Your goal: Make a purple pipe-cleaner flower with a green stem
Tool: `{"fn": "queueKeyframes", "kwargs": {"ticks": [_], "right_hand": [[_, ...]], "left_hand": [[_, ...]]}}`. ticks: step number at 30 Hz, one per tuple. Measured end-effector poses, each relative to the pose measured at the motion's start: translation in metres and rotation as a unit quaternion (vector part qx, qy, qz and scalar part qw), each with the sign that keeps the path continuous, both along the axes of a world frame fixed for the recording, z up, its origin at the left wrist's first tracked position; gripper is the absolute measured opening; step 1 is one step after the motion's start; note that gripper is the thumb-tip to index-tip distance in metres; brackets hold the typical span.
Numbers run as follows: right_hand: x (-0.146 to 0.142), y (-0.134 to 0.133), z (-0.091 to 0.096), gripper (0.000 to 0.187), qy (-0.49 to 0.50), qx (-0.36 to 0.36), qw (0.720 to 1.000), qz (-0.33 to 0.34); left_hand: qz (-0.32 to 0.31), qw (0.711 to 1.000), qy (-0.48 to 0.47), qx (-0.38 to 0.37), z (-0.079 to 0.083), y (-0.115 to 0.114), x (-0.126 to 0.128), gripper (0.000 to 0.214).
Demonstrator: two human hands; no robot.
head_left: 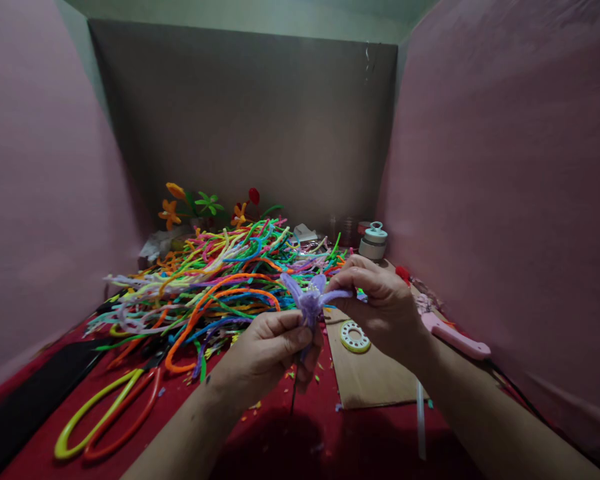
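A purple pipe-cleaner flower (310, 301) with pale stamens at its centre is held upright in front of me. My left hand (275, 343) is closed around its base, and a thin dark stem sticks out below the fingers. My right hand (380, 300) pinches the tip of the petal that reaches to the right. Two other petals point up and to the left. Behind the flower lies a big heap of multicoloured pipe cleaners (230, 280).
Scissors (113, 417) with yellow and red handles lie at left on the red cloth (275, 440). On a brown board (375, 380) sits a tape roll (355, 337). At right are a pink glue gun (455, 335) and a glue stick (421, 420). Finished flowers (170, 213) stand behind.
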State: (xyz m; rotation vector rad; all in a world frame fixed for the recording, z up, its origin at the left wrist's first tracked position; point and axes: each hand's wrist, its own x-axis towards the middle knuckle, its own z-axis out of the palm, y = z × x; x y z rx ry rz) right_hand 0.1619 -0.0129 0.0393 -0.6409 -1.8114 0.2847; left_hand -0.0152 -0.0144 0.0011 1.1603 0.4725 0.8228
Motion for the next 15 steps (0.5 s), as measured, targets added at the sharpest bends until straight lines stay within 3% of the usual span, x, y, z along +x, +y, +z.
{"fn": "queueKeyframes", "kwargs": {"ticks": [3, 5, 8, 11, 15], "right_hand": [[-0.006, -0.002, -0.009, 0.008, 0.058, -0.029, 0.998, 0.006], [-0.010, -0.004, -0.015, 0.014, 0.132, -0.096, 0.986, 0.025], [-0.013, -0.005, -0.023, 0.018, 0.197, -0.259, 0.940, 0.099], [-0.012, -0.003, -0.028, 0.010, 0.177, -0.370, 0.889, 0.201], [-0.011, -0.001, -0.033, 0.007, 0.182, -0.369, 0.874, 0.260]], "left_hand": [[0.009, 1.000, 0.009, 0.013, 0.001, 0.000, -0.001, 0.020], [0.017, 1.000, 0.003, 0.025, 0.000, 0.000, -0.001, 0.021], [0.019, 0.999, -0.003, 0.044, -0.002, 0.001, -0.002, 0.022], [0.006, 0.998, 0.014, 0.062, -0.004, 0.002, -0.002, 0.021], [-0.003, 0.996, 0.045, 0.075, -0.005, 0.002, -0.003, 0.021]]}}
